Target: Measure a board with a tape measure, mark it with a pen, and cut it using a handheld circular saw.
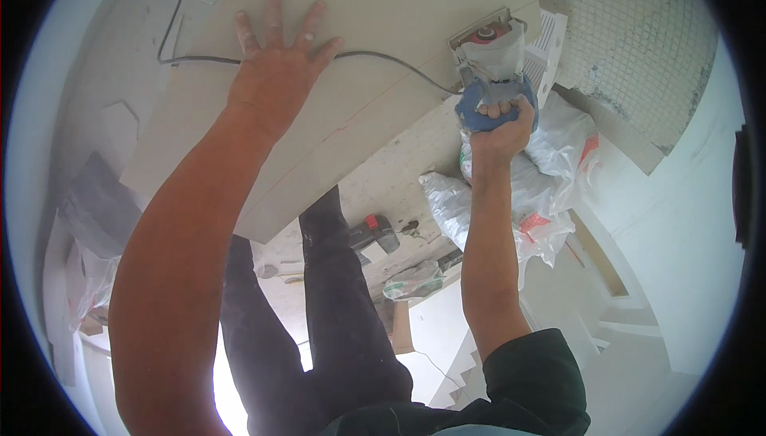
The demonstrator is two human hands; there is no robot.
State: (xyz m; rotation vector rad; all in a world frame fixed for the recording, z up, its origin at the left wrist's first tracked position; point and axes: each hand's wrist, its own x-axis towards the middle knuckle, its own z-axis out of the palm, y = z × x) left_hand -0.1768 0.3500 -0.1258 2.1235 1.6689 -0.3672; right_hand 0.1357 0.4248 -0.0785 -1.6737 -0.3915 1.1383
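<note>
My left hand point(275, 77) lies flat with fingers spread on a large beige tile point(383, 13). A grey power cord point(383, 56) runs across the tile and passes by this hand; whether it lies under the palm is hidden. My right hand point(504, 129) is wrapped round the rear handle of a blue and grey circular saw point(491, 61), which sits at the right part of the tile. A thin reddish line point(351, 121) is marked along the tile, running toward the saw. The blade is hidden from view.
Silvery plastic sacks point(527, 185) are piled below the saw. A black and red tool case or similar object point(373, 236) rests on the dusty floor beside my legs. Gridded tiles point(630, 37) lean at the far right. Dark grey sheet pieces point(100, 201) lie at the left.
</note>
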